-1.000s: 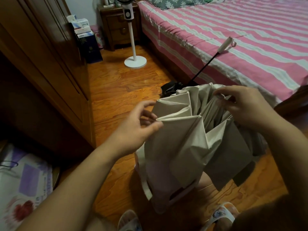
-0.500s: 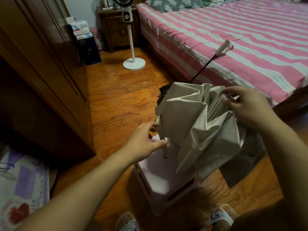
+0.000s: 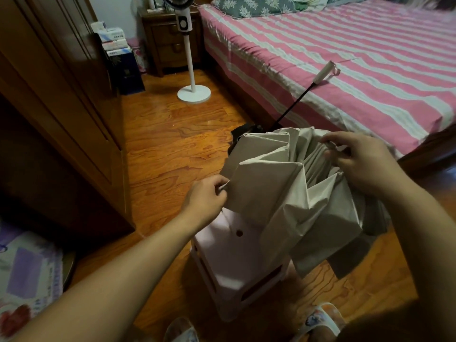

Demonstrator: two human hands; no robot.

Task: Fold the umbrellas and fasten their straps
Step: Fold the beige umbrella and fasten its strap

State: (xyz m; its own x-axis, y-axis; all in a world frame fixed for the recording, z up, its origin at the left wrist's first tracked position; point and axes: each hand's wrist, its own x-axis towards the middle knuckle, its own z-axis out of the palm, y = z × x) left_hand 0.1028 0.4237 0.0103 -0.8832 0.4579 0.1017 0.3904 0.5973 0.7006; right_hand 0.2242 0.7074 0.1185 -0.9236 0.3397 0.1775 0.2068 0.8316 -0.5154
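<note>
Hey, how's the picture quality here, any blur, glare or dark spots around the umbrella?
Head view: dim, warm room light; glare on the wooden floor; dark corners; wide-angle bending at the wardrobe. Umbrella and both hands, left hand and right hand, fairly sharp.

A beige umbrella [image 3: 291, 193], its canopy collapsed into loose pleats, hangs above a pale pink stool [image 3: 237, 257] on the wooden floor. The fabric falls in uneven folds, its lower edges drooping past the stool's right side. The black shaft [image 3: 293, 107] runs up and away at a slant to a white handle [image 3: 323, 74], which rests on the striped bed [image 3: 345, 58]. The left hand [image 3: 206, 196] pinches a rib tip at the canopy's left edge; the right hand [image 3: 357, 161] pinches gathered tips at the upper right.
</note>
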